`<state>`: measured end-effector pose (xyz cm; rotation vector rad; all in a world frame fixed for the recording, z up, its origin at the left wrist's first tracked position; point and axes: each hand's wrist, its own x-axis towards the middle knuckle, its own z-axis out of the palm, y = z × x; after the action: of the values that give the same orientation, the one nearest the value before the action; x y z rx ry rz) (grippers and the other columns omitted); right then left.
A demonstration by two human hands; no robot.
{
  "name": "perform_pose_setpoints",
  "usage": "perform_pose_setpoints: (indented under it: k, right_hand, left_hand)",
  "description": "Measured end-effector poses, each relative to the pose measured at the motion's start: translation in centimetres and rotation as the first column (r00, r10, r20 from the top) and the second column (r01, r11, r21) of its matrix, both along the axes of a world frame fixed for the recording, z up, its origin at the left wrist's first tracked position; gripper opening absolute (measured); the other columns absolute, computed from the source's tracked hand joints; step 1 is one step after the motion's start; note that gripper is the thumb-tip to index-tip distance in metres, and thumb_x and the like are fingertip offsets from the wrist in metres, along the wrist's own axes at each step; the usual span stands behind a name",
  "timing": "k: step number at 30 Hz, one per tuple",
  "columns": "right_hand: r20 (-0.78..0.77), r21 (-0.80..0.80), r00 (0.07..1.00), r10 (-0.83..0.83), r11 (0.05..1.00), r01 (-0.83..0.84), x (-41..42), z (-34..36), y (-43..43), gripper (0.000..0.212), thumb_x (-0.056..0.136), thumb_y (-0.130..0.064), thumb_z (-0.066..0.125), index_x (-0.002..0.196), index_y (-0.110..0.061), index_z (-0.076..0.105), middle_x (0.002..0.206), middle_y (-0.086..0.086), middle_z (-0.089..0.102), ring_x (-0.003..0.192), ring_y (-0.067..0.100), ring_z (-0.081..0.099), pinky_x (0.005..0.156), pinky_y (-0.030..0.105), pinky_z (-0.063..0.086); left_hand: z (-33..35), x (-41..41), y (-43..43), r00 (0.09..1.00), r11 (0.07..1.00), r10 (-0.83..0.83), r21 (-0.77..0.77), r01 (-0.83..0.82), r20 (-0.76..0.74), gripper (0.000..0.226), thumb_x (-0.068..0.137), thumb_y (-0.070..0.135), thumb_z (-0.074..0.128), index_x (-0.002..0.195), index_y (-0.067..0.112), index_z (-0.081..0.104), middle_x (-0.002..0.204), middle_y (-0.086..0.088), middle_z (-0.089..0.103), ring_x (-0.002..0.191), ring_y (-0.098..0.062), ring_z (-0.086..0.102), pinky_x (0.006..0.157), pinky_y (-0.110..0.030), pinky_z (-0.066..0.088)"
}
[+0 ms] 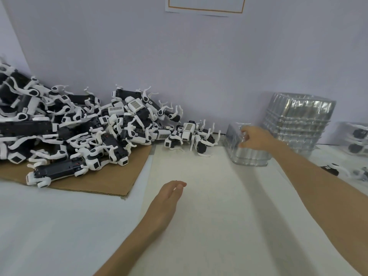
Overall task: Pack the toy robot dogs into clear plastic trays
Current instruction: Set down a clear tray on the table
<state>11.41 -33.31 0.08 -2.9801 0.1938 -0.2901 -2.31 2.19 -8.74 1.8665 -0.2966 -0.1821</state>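
A big heap of black-and-white toy robot dogs covers the left of the table, spilling onto a brown cardboard sheet. A couple of dogs lie apart at the heap's right end. My right hand grips the top edge of a clear plastic tray that stands tilted on the table, in front of a tall stack of clear trays. My left hand hovers over the white table with straight fingers, holding nothing.
At the far right edge lie packed trays with dogs and loose dogs. A white foam sheet covers the table's middle. A pale wall with a paper notice closes the back.
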Motion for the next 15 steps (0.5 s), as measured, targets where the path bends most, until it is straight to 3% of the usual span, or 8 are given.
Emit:
perform_pose_setpoints:
  k: [4,8,11,15]
  right_hand:
    - [0.019,0.099,0.999,-0.045,0.994,0.043,-0.1,0.9,-0.1,0.058,0.082,-0.031,0.078,0.135,-0.017,0.059,0.115,0.000,0.068,0.116,0.026,0.060,0.102,0.041,0.045]
    - [0.122,0.206,0.989,-0.084,0.977,0.057,-0.3,2.1,0.0,0.054,0.090,-0.024,0.071,0.139,-0.010,0.055,0.131,0.007,0.065,0.120,0.030,0.059,0.104,0.041,0.045]
    - [0.301,0.207,0.948,-0.106,0.977,0.043,-1.1,3.7,0.7,0.050,0.092,-0.025,0.068,0.138,-0.012,0.055,0.119,0.009,0.069,0.112,0.031,0.062,0.107,0.046,0.043]
    - [0.518,0.145,0.854,-0.047,0.989,-0.034,-3.3,6.0,3.5,0.056,0.089,-0.026,0.068,0.141,-0.016,0.052,0.107,-0.001,0.070,0.115,0.027,0.058,0.116,0.047,0.027]
  left_hand:
    - [-0.1,0.1,-0.1,1.000,1.000,0.008,0.013,-0.008,0.012,0.028,0.108,0.038,0.035,0.121,0.035,0.059,0.126,0.028,0.050,0.111,0.023,0.040,0.079,0.004,0.031]
    - [-0.2,0.1,-0.2,1.000,1.000,0.004,0.005,-0.004,0.010,0.028,0.108,0.038,0.034,0.121,0.034,0.059,0.124,0.029,0.049,0.110,0.024,0.039,0.079,0.002,0.030]
    - [-0.2,0.2,-0.2,1.000,1.000,0.002,-0.004,-0.002,0.006,0.028,0.108,0.038,0.034,0.120,0.034,0.059,0.126,0.028,0.049,0.111,0.023,0.039,0.079,0.001,0.031]
    - [-0.4,0.3,-0.1,1.000,1.000,0.006,-0.015,-0.006,-0.006,0.025,0.107,0.041,0.034,0.119,0.038,0.056,0.126,0.023,0.051,0.115,0.016,0.043,0.081,-0.004,0.031]
